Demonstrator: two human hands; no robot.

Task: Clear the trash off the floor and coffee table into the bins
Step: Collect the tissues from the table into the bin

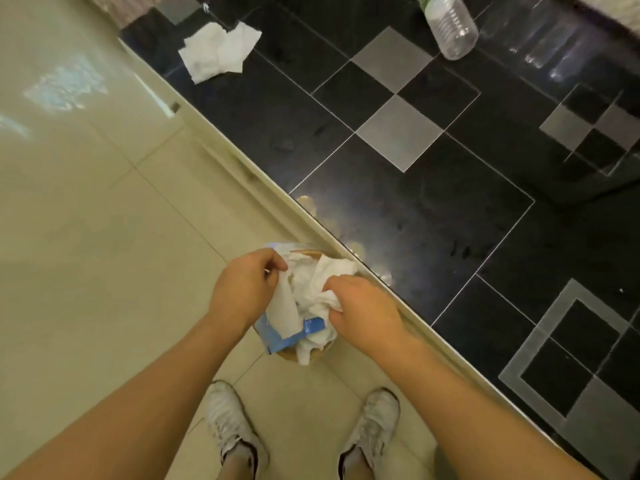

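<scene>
1. a white tissue (285,311) is pinched in the left hand (242,289) over the bin (294,353).
2. a crumpled tissue wad (323,285) is gripped by the right hand (360,306), inside the bin rim.
3. the bin is stood on the cream floor (86,220), at the dark tile edge.
4. more tissues (218,51) and a bottle (450,26) are left on the dark tiles (415,220), well apart from the bin.

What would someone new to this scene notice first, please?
Both hands, left hand and right hand, press white tissues into a small bin at the person's feet. Farther off, crumpled tissue and a clear plastic bottle lie on the dark tiles.
</scene>
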